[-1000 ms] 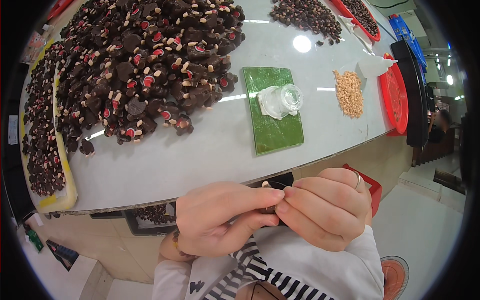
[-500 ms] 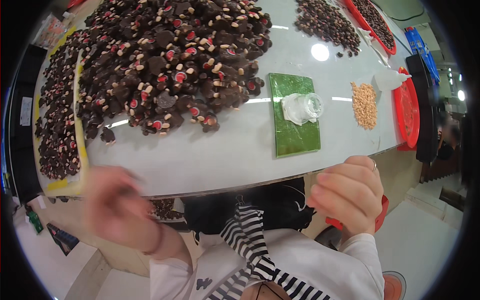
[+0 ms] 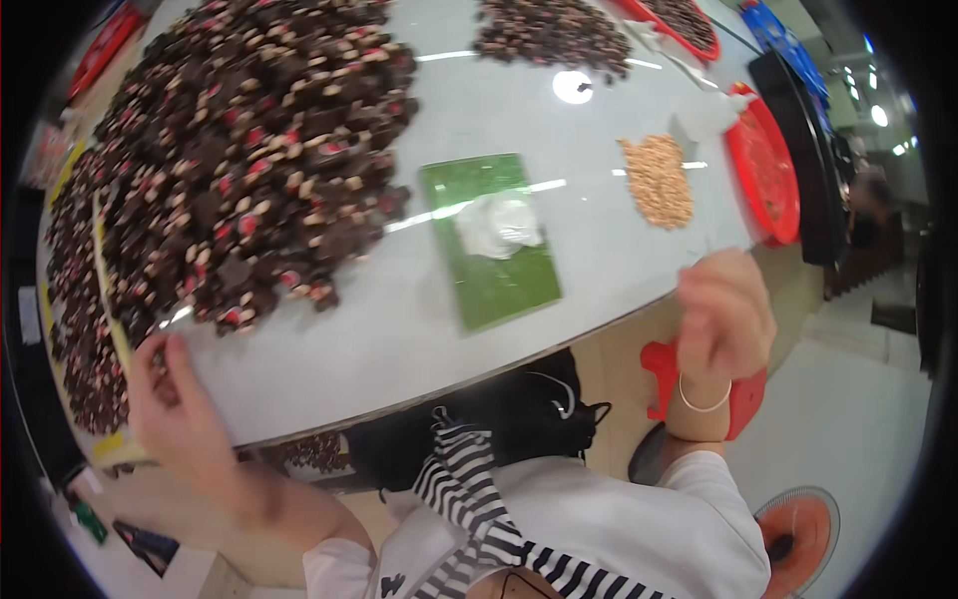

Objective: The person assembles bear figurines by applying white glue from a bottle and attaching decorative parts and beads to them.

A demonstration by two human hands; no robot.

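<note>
A white table (image 3: 309, 384) fills most of the view, its near edge slanting up to the right. On its left half sits a big pile of dark brown pieces (image 3: 249, 150) dotted with red and pale bits. Left of the pile lies a tray (image 3: 120, 344) with a pale yellow rim, full of similar pieces.

The person's left hand (image 3: 175, 399) is by the tray's near end, below the pile, thumb and fingers a little apart. A dark piece (image 3: 166, 387) shows between them; blur hides whether it is gripped. The step seems to be picking up or setting down one piece, and the next move calls for a light pinch, clear of the rim.

The right hand (image 3: 726, 314) is raised past the near edge, well apart from pile and piece, fingers curled and blurred; I cannot tell whether it holds anything.

Between the hands, farther back, a green tile (image 3: 509, 290) carries a whitish, see-through cup (image 3: 504, 222). Small tan grains (image 3: 659, 185) lie heaped to its right.
</note>
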